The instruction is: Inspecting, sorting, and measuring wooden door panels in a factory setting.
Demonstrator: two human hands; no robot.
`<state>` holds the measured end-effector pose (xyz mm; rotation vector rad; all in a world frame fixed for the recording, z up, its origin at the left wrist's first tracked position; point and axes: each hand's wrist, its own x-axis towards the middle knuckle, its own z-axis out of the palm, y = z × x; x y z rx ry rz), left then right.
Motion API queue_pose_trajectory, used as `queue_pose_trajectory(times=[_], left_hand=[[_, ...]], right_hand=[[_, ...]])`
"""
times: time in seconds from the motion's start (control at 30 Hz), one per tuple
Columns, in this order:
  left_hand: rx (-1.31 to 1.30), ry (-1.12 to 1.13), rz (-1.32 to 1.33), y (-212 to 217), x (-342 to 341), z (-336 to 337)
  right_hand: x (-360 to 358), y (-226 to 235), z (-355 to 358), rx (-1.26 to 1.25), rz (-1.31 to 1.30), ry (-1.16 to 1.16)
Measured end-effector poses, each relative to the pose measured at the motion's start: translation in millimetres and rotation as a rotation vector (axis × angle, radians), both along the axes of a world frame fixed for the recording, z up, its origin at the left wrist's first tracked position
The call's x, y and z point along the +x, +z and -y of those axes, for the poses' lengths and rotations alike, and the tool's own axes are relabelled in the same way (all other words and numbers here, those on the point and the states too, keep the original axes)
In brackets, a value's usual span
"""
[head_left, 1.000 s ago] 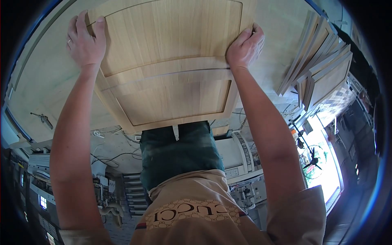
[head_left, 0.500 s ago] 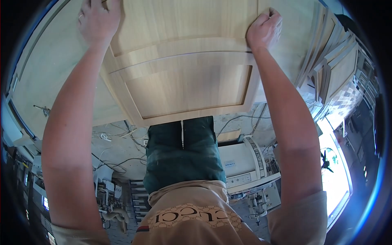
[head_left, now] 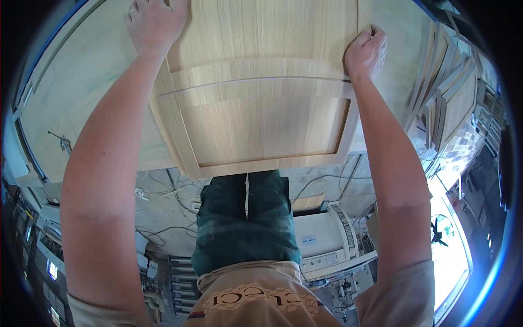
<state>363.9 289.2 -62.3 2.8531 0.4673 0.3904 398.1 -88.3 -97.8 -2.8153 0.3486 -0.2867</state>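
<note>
Both your hands and the wooden cabinet door [head_left: 261, 103] sit farther out over the workbench [head_left: 81, 109] than a second ago. Head view: your left hand [head_left: 155, 22] lies flat on the door's left side; your right hand [head_left: 366, 52] is curled onto its right edge. Door overhangs the workbench's near edge. More doors [head_left: 447, 92] are stacked at the right.

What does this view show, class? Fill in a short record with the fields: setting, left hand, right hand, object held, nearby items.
setting: workshop, seen from the head down
left hand: flat on the panel's left edge
right hand: curled over the panel's right edge
object held: pale wooden door panel with two recessed fields, lying on a workbench
nearby items: stack of similar panels to the right; white machine on the floor
</note>
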Motion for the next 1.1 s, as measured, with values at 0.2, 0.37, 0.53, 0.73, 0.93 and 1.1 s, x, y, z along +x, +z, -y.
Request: queue_pose_trajectory(times=[0.2, 0.37, 0.53, 0.73, 0.93, 1.1], left_hand=[[0.111, -0.019, 0.076, -26, 2, -27], [0.097, -0.024, 0.073, -31, 4, -25], [0.110, -0.033, 0.084, -28, 3, -23], [0.090, -0.035, 0.053, -22, 4, -23], [0.072, -0.034, 0.046, -20, 6, -21], [0.066, -0.028, 0.034, -18, 6, -20]], right_hand=[[-2, 6, -12, 0.047, -0.045, 0.003], [-1, 7, -8, 0.007, 0.033, 0.011], [-1, 9, -9, 0.009, 0.033, 0.019], [1, 16, -14, 0.082, -0.082, -0.003], [0, 12, -10, 0.001, 0.018, 0.034], [1, 12, -11, 0.008, 0.018, 0.043]])
